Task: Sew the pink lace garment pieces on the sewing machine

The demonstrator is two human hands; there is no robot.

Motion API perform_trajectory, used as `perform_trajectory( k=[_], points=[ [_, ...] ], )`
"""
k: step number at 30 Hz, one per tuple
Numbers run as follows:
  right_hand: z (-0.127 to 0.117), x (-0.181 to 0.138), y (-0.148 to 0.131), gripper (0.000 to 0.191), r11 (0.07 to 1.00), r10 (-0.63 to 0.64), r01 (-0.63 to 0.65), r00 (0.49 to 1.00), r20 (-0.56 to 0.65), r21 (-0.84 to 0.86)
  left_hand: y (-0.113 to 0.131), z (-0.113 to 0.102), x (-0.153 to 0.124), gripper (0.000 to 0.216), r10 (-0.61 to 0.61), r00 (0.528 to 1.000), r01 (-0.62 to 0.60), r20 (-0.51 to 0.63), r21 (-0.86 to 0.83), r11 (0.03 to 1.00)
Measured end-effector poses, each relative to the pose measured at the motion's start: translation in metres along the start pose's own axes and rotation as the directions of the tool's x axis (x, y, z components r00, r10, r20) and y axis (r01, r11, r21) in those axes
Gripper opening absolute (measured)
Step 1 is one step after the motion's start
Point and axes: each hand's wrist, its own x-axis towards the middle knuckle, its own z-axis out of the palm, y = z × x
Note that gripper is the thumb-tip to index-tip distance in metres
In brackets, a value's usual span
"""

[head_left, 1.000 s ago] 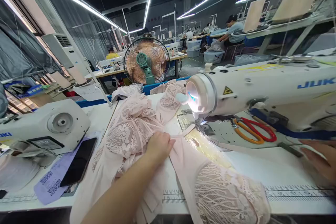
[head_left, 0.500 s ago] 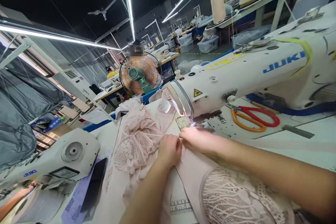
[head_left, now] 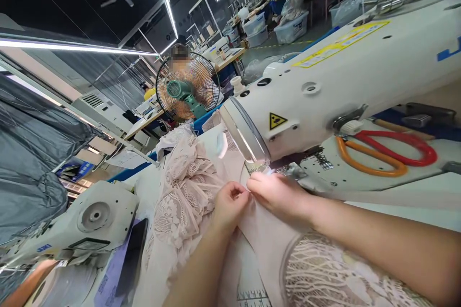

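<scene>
Pale pink lace fabric (head_left: 266, 235), which looks like part of a bra, lies across the sewing machine bed toward me. My left hand (head_left: 230, 204) pinches its edge between thumb and fingers. Close beside it, my right hand (head_left: 275, 194) is closed on the same fabric, just in front of the needle area. The white sewing machine head (head_left: 288, 110) hangs over my fingertips, and its lit needle area is partly hidden by my right hand. More pink lace pieces (head_left: 183, 187) are heaped left of my left hand.
Orange-and-red-handled scissors (head_left: 370, 165) lie right of the needle area. A dark phone (head_left: 133, 254) rests at the left near another sewing machine (head_left: 97, 216), where another person's arm (head_left: 32, 283) shows. A large fan (head_left: 187, 88) stands beyond the table.
The view has moved closer to the machine, so its head and the scissors appear larger. My left fingers have shifted into a more visible pinch; both hands stay on the fabric.
</scene>
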Motion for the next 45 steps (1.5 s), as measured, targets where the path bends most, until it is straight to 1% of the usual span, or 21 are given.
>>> perform_trajectory(
  k=[2, 6, 8, 11, 16, 22, 24, 27, 30, 33, 36, 39, 42, 45],
  points=[
    [0.001, 0.0, 0.001, 0.018, 1.0, 0.001, -0.001, 1.0, 0.002, 0.018, -0.001, 0.003, -0.001, 0.013, 0.01, 1.0, -0.01, -0.019, 0.011, 1.0],
    [0.004, -0.001, 0.003, 0.018, 0.999, 0.019, -0.019, 1.0, 0.015, 0.042, -0.003, 0.006, -0.001, 0.022, -0.015, 1.0, 0.015, 0.0, -0.069, 0.997],
    [0.005, -0.001, 0.006, 0.019, 0.999, 0.019, -0.02, 1.0, 0.018, 0.051, -0.005, 0.005, -0.001, 0.023, 0.006, 1.0, -0.007, -0.012, -0.064, 0.998],
    [0.0, -0.002, 0.009, 0.019, 0.998, 0.029, -0.03, 0.999, 0.021, 0.056, -0.008, 0.004, -0.001, 0.024, 0.048, 0.998, -0.048, -0.044, 0.01, 0.999],
    [-0.008, -0.002, 0.011, 0.021, 0.996, 0.064, -0.067, 0.997, 0.043, 0.051, -0.014, 0.004, -0.001, 0.024, 0.136, 0.99, -0.129, -0.047, 0.138, 0.982],
    [-0.003, -0.002, 0.012, 0.025, 0.999, 0.049, -0.05, 0.995, 0.09, 0.012, -0.014, 0.005, -0.004, 0.024, 0.224, 0.974, -0.205, -0.029, 0.292, 0.934],
    [-0.002, -0.001, 0.011, 0.022, 0.998, 0.061, -0.059, 0.993, 0.099, -0.022, -0.014, 0.005, -0.004, 0.025, 0.251, 0.968, -0.229, -0.027, 0.321, 0.919],
    [-0.003, -0.001, 0.004, 0.017, 0.995, 0.076, -0.068, 0.991, 0.107, -0.075, -0.014, 0.006, -0.003, 0.024, 0.254, 0.967, -0.234, -0.032, 0.285, 0.93],
    [-0.005, 0.0, -0.004, 0.02, 0.995, 0.051, -0.043, 0.994, 0.093, -0.091, -0.013, 0.008, -0.002, 0.023, 0.236, 0.971, -0.222, -0.036, 0.221, 0.95],
    [-0.006, 0.0, -0.007, 0.022, 0.997, 0.033, -0.028, 0.997, 0.063, -0.077, -0.011, 0.009, -0.002, 0.021, 0.241, 0.97, -0.229, -0.032, 0.21, 0.951],
    [-0.006, -0.002, -0.005, 0.017, 0.998, 0.058, -0.058, 0.998, 0.004, -0.017, -0.011, 0.009, -0.002, 0.019, 0.237, 0.971, -0.224, -0.038, 0.215, 0.951],
    [-0.008, -0.004, -0.001, 0.011, 0.992, 0.091, -0.085, 0.994, -0.063, 0.094, -0.012, 0.007, -0.001, 0.02, 0.217, 0.975, -0.2, -0.048, 0.231, 0.952],
    [-0.012, -0.005, 0.0, 0.009, 0.964, 0.091, -0.06, 0.99, -0.107, 0.258, -0.014, 0.006, 0.0, 0.02, 0.211, 0.976, -0.191, -0.056, 0.249, 0.949],
    [-0.016, -0.006, -0.003, 0.009, 0.892, 0.077, -0.015, 0.99, -0.118, 0.453, -0.015, 0.005, 0.001, 0.019, 0.223, 0.973, -0.204, -0.05, 0.257, 0.945]
  ],
)
